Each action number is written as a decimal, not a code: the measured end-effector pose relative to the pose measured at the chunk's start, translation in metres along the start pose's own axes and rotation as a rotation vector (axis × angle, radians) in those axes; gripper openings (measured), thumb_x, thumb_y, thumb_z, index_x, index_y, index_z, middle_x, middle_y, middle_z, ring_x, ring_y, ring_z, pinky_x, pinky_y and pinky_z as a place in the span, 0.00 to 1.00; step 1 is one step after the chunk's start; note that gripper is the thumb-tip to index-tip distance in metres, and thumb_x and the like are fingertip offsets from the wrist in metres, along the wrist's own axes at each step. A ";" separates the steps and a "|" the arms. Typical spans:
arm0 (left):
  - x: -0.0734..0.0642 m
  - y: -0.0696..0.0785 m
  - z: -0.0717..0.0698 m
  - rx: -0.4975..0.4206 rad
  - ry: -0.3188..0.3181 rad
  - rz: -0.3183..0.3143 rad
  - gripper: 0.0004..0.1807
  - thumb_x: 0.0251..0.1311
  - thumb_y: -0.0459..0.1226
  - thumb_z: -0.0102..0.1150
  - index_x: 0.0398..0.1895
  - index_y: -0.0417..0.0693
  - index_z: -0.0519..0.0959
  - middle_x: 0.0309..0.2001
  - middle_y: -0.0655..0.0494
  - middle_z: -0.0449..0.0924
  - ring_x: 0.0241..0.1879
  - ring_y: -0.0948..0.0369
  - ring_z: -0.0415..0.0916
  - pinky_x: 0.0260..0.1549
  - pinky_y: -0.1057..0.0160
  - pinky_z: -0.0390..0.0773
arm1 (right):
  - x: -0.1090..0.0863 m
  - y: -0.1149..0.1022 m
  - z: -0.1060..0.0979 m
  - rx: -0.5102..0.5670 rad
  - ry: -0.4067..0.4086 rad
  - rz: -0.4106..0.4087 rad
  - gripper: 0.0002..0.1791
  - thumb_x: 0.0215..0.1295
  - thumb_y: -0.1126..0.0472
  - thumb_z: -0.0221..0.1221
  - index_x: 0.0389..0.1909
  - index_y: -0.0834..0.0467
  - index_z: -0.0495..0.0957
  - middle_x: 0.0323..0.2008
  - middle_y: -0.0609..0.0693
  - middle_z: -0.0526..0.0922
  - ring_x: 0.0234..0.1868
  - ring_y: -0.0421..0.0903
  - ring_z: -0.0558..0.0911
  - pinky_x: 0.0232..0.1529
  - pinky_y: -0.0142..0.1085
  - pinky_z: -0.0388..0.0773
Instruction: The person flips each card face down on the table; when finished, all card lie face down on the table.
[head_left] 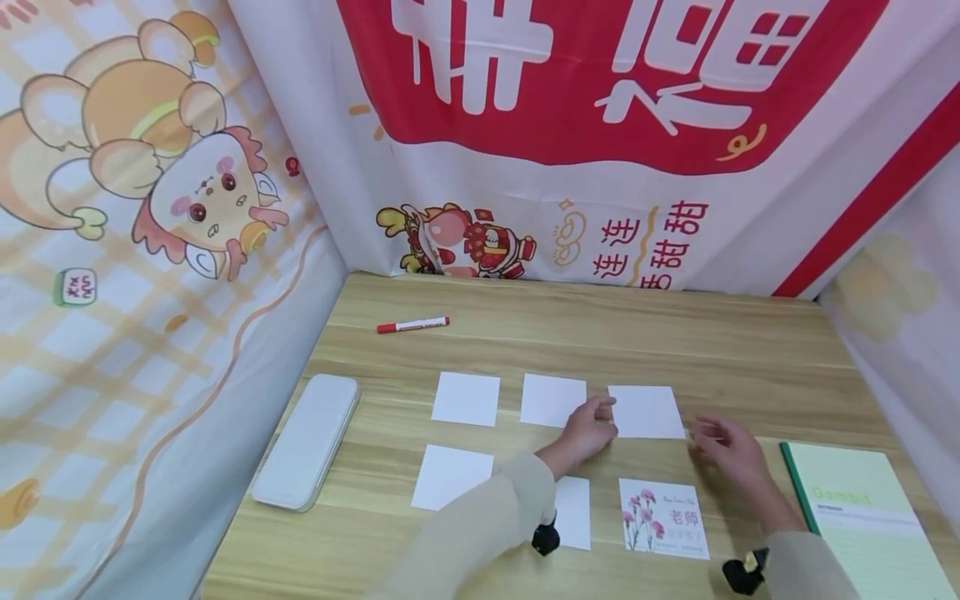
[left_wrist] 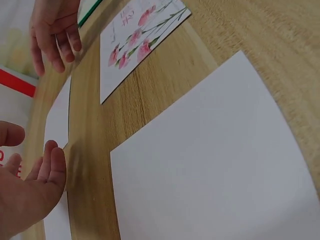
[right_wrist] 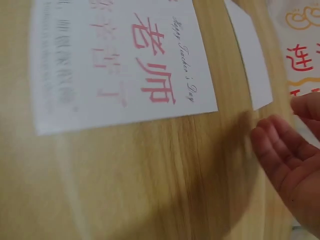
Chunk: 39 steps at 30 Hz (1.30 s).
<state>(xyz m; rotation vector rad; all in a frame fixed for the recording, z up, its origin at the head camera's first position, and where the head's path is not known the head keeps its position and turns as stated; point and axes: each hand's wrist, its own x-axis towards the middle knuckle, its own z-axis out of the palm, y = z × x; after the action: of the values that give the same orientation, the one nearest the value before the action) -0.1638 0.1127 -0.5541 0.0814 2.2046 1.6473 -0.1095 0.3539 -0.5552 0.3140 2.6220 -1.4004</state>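
Both hands hover on either side of a blank white card (head_left: 647, 412) at the right end of the upper row. My left hand (head_left: 588, 429) is at its left edge, fingers loosely bent and gripping nothing; whether the fingertips touch the card, I cannot tell. A little off the card's right edge is my right hand (head_left: 727, 450), empty, its fingers relaxed in the right wrist view. Below lies a card printed with pink flowers (head_left: 663, 518) and red writing. Further blank cards (head_left: 466, 398) lie in the two rows, one partly hidden under my left sleeve.
A red-capped marker (head_left: 412, 325) lies at the back of the wooden table (head_left: 600, 325). On the left is a white pencil case (head_left: 307, 442). A pale green notebook (head_left: 862, 500) lies at the right, beside my right forearm. Printed cloth hangs behind and at the sides.
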 end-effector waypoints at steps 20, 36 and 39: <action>-0.090 0.005 0.016 -0.226 -0.167 -0.278 0.32 0.48 0.28 0.59 0.60 0.46 0.66 0.41 0.49 0.74 0.25 0.60 0.68 0.21 0.65 0.69 | -0.094 -0.004 0.012 -0.156 -0.170 -0.007 0.34 0.59 0.60 0.60 0.64 0.67 0.58 0.50 0.75 0.70 0.48 0.68 0.74 0.42 0.53 0.76; -0.095 0.004 0.029 -0.326 -0.020 -0.205 0.31 0.42 0.25 0.58 0.56 0.42 0.70 0.43 0.49 0.74 0.37 0.59 0.72 0.36 0.59 0.75 | -0.092 -0.019 0.031 -0.139 -0.176 0.054 0.43 0.61 0.47 0.57 0.68 0.65 0.50 0.53 0.71 0.69 0.52 0.66 0.71 0.47 0.56 0.71; -0.093 0.006 0.030 -0.366 -0.008 -0.168 0.31 0.41 0.23 0.57 0.55 0.45 0.72 0.41 0.52 0.74 0.37 0.61 0.71 0.35 0.61 0.74 | -0.094 -0.025 0.033 -0.066 -0.184 0.073 0.43 0.62 0.45 0.56 0.69 0.64 0.47 0.57 0.75 0.65 0.56 0.70 0.66 0.51 0.60 0.68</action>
<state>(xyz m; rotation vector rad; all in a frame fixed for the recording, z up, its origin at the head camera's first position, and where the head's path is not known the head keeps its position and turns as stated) -0.0687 0.1166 -0.5309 -0.1904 1.8131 1.9138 -0.0235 0.3021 -0.5317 0.2560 2.4758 -1.2530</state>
